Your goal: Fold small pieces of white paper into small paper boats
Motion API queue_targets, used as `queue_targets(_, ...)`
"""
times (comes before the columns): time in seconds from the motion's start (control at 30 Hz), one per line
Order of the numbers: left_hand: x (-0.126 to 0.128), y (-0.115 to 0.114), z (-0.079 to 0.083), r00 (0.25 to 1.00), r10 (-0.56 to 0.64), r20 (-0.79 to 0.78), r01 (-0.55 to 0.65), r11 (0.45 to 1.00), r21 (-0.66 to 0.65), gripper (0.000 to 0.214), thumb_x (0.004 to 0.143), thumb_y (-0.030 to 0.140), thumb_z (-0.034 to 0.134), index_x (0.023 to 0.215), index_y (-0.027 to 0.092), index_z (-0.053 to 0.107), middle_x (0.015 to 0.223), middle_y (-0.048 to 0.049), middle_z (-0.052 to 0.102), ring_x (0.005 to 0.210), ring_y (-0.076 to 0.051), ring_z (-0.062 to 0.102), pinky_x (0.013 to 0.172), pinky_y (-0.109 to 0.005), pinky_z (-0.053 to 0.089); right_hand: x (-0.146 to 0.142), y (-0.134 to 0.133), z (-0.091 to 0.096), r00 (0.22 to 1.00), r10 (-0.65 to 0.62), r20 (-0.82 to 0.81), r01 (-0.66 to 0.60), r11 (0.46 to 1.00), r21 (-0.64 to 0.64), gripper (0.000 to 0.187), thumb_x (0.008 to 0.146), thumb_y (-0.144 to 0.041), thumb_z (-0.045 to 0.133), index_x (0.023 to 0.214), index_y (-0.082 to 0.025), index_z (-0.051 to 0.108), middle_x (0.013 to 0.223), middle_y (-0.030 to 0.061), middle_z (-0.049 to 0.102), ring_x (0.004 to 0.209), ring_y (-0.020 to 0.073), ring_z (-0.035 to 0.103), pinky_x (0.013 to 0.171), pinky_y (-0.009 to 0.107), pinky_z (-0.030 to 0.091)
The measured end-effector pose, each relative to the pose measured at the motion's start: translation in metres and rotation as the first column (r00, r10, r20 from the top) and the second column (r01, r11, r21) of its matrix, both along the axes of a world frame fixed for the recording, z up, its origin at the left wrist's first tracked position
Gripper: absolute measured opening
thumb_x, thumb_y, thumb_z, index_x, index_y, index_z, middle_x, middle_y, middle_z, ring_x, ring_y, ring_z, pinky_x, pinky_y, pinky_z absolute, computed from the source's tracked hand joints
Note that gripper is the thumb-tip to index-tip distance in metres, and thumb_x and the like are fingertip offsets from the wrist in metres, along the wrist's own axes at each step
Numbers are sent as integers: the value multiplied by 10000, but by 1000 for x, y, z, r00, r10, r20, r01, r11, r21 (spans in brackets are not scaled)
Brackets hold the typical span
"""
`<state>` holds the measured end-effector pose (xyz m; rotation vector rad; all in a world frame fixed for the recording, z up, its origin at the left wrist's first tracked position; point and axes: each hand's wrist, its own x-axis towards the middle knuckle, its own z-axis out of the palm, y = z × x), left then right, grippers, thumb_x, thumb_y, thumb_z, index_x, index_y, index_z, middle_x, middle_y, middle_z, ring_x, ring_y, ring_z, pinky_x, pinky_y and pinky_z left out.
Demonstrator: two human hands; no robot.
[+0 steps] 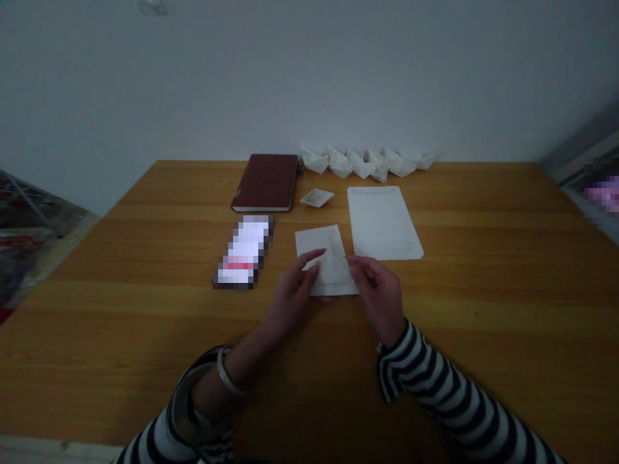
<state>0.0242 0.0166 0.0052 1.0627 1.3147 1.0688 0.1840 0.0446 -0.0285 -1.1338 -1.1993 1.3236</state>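
Note:
Between my two hands is a folded sheet of white paper [333, 264], held a little above the wooden table. My left hand [294, 283] grips its left side, with the thumb and index finger on the upper face and other fingers partly hidden beneath. On the right edge, my right hand [380, 287] pinches the paper between thumb and fingers. Beyond the hands lies a small folded white paper piece [318, 198]. A stack of lined white paper [384, 222] rests to the right of it.
Several folded paper boats [360, 164] stand in a row against the wall at the table's [483, 258] back edge. A dark red notebook [268, 182] lies at the back left, with a phone [244, 251], its screen lit and blurred, in front of it.

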Motion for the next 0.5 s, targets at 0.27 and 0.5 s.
queue_targets(0.27, 2, -4, -1, 987, -74, -146, 85, 993, 76, 390, 933, 268, 539, 1304, 169, 473, 599, 40, 596, 505, -96, 552, 484, -169, 441, -3, -4, 5, 988, 125, 87, -120, 991, -54, 427, 750, -285, 748, 1164, -252, 650, 875, 34, 712, 793, 201, 668, 674, 321, 545)
queue_targets(0.5, -8, 0, 2, 994, -76, -78, 82, 994, 76, 238, 899, 262, 573, 1058, 146, 707, 816, -51, 733, 618, -112, 639, 599, -219, 528, 6, 5, 7, 999, 40, 8, -40, 999, 8, 113, 744, -305, 749, 823, -225, 740, 807, 25, 744, 774, 184, 670, 711, 314, 533)
